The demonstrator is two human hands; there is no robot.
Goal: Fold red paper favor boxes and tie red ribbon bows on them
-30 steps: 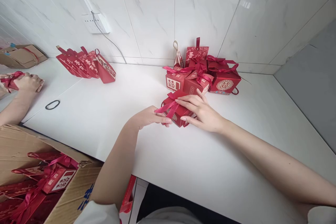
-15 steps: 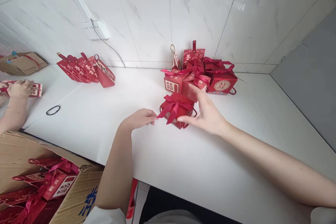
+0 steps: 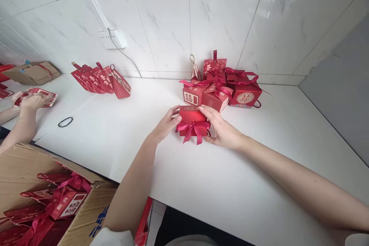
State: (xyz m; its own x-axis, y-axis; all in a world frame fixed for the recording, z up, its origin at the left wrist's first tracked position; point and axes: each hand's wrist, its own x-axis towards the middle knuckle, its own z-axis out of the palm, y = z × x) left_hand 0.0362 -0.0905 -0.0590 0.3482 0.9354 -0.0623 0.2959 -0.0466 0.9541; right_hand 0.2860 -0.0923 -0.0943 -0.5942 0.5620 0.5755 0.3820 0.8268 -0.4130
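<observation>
A red gift box with a magenta ribbon bow on its near side sits on the white table between my hands. My left hand is curved against its left side, thumb at the near edge. From the right, my right hand grips the box, its fingers over the top right corner and its thumb low near the bow. Right behind stands a cluster of red boxes, among them a double-happiness box and a larger one with a round gold emblem.
An open carton of red boxes stands at the lower left. Red triangular boxes line the wall. At far left another person's hands hold a red box. A black band lies on the table.
My left hand has moved up to the box's left side, and my right hand has closed in on it. The box has turned, its bow now facing me. The view has shifted slightly.
</observation>
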